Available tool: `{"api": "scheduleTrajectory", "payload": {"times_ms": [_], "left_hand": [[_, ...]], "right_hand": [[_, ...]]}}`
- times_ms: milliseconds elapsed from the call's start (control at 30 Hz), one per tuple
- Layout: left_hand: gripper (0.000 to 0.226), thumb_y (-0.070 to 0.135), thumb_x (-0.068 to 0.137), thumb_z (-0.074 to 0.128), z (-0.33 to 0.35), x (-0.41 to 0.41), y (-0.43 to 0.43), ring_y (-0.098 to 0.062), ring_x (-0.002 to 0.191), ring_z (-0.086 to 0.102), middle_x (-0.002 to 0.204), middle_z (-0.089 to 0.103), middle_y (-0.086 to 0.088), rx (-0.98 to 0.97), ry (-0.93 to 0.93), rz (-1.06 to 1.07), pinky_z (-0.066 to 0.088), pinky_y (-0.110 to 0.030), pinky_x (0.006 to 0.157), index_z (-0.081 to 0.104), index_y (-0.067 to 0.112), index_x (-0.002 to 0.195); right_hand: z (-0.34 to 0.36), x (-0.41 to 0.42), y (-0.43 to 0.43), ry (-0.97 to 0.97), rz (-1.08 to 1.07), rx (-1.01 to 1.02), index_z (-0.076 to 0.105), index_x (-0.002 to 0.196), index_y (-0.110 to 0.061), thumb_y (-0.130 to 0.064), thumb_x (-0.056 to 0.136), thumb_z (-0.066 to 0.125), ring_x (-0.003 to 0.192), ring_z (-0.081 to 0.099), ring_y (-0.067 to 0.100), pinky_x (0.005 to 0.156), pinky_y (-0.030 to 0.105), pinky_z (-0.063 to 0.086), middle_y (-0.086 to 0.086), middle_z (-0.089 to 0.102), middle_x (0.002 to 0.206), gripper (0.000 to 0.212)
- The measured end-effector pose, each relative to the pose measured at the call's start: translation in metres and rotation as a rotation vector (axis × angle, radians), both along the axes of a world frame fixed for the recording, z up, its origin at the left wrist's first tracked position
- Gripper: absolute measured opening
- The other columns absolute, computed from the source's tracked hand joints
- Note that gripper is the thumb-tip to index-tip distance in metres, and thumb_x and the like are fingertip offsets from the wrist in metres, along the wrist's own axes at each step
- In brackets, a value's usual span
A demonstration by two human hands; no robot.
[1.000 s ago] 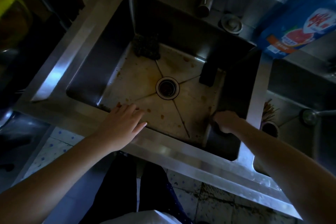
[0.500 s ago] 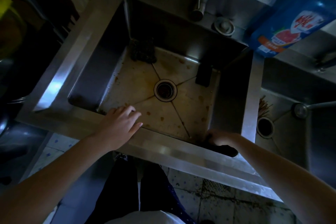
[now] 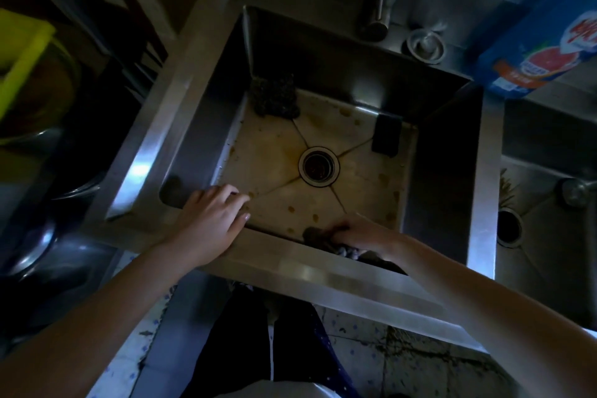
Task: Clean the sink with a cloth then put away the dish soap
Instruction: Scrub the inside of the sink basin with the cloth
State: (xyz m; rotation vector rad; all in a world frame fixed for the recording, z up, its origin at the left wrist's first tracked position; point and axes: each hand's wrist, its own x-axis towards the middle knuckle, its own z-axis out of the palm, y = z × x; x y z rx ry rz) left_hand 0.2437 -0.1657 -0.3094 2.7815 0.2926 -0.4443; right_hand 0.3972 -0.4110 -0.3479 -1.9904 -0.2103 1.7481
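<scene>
Head view, nearest first: the left hand [image 3: 211, 220] lies on the near rim of the sink [image 3: 307, 265], fingers straight and relaxed, tips over the edge, holding nothing; just to its right, the right hand [image 3: 365, 233] is down inside the basin, fingers curled over a dark cloth [image 3: 318, 234] pressed where the floor meets the near wall. The step in hand looks like the wiping, with much left to do; brown spots [image 3: 292, 209] dot the floor between the cloth and the drain [image 3: 319, 166]. Doing it well likely means bracing on the rim as now; keeping the cloth bunched flat under the palm; working in overlapping strokes from walls toward the drain; bearing down on each spot. A mesh scourer [image 3: 274, 97] in the far left corner and a dark block [image 3: 386, 136] near the right wall should be lifted to reach beneath. Beyond the tap [image 3: 384, 3], far right on the ledge, stands a blue pack, probably the dish soap [image 3: 542, 48], untouched.
</scene>
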Motion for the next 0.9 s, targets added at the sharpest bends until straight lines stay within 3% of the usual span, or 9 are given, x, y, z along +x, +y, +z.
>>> {"api": "scheduleTrajectory", "payload": {"times_ms": [267,400,467,533,667,900], "left_hand": [[0.044,0.038,0.093,0.046,0.011,0.006,0.047,-0.031,0.130,0.036,0.144,0.037,-0.007,0.080,0.000,0.065,0.026,-0.047,0.105,0.048,0.019,0.132],[0.045,0.037,0.094,0.045,0.013,0.009,0.065,-0.035,0.129,0.039,0.148,0.033,-0.009,0.085,0.014,0.079,0.029,-0.048,0.104,0.045,0.018,0.135],[0.046,0.036,0.094,0.043,0.012,0.009,0.071,-0.034,0.130,0.037,0.150,0.031,-0.008,0.070,0.016,0.086,0.028,-0.049,0.105,0.044,0.018,0.136],[0.046,0.034,0.095,0.043,0.011,0.009,0.074,-0.033,0.132,0.035,0.151,0.028,-0.007,0.047,0.009,0.090,0.028,-0.050,0.106,0.043,0.017,0.138],[0.046,0.032,0.095,0.044,0.006,0.012,0.079,-0.031,0.134,0.034,0.153,0.026,-0.006,0.068,-0.012,0.064,0.026,-0.050,0.107,0.042,0.017,0.139],[0.050,0.034,0.093,0.046,0.002,0.014,0.081,-0.035,0.136,0.029,0.155,0.018,-0.005,0.104,-0.002,0.110,0.028,-0.052,0.106,0.038,0.021,0.141]], "right_hand": [[0.006,-0.022,0.089,0.011,-0.036,0.083,0.066,0.111,-0.009,0.002,0.091,0.048,0.046,0.044,0.013,0.043,0.020,0.037,0.007,0.052,0.057,0.029],[0.005,-0.032,0.110,-0.010,-0.007,0.138,0.066,0.102,-0.006,-0.002,0.093,0.051,0.047,0.045,0.013,0.044,0.021,0.036,0.008,0.052,0.058,0.018],[0.004,-0.032,0.107,-0.092,0.061,0.141,0.067,0.099,-0.001,-0.009,0.093,0.054,0.050,0.049,0.014,0.050,0.025,0.040,0.010,0.057,0.063,0.017],[0.002,-0.028,0.094,-0.170,0.164,0.114,0.068,0.083,-0.002,-0.013,0.092,0.054,0.050,0.051,0.015,0.053,0.027,0.041,0.010,0.060,0.065,0.019],[0.000,-0.013,0.047,-0.162,0.237,-0.010,0.059,0.067,-0.009,-0.011,0.092,0.050,0.044,0.046,0.016,0.045,0.021,0.036,0.009,0.054,0.055,0.027],[0.008,-0.007,-0.002,-0.222,0.165,-0.056,0.068,0.084,-0.006,-0.008,0.091,0.051,0.047,0.051,0.012,0.044,0.015,0.038,0.002,0.055,0.057,0.018]]}}
